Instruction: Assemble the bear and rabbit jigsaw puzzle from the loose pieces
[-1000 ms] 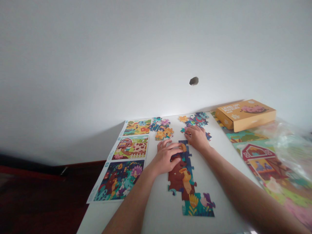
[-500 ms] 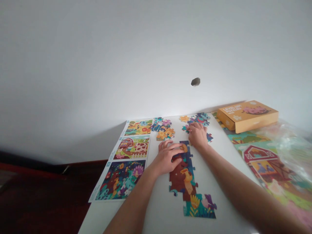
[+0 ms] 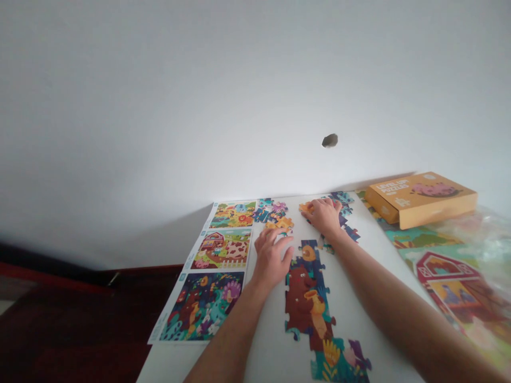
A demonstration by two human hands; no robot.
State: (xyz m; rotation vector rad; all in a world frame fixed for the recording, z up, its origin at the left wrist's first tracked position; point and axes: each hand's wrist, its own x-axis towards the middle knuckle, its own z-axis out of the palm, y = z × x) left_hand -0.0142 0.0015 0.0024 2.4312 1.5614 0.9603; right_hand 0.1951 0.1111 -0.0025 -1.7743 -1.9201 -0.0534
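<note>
A partly joined jigsaw puzzle (image 3: pixel 300 303) lies on the white table, with a brown bear, a honey jar and plants on it. Left of its upper end is my left hand (image 3: pixel 272 259), fingers spread and holding nothing, fingertips by a pile of loose pieces (image 3: pixel 279 223). Over the loose pieces at the back, my right hand (image 3: pixel 325 217) has its fingers curled down on an orange puzzle piece (image 3: pixel 306 207). Dark blue pieces (image 3: pixel 352 233) lie to the right of that hand, partly hidden by it. Just under my right wrist is a small teal piece (image 3: pixel 327 246).
A sheet with three printed pictures (image 3: pixel 248 250) lies along the left edge of the table (image 3: pixel 263 340). At the right stand an orange puzzle box (image 3: pixel 435 213), a large printed farm picture (image 3: pixel 451 266) and clear plastic wrapping (image 3: pixel 493 239). A wall with a hole (image 3: pixel 329 140) rises behind.
My left hand has come off the joined puzzle, uncovering the bear. My right hand has shifted left onto the orange piece. A teal piece now shows below my right wrist. The view has shifted slightly.
</note>
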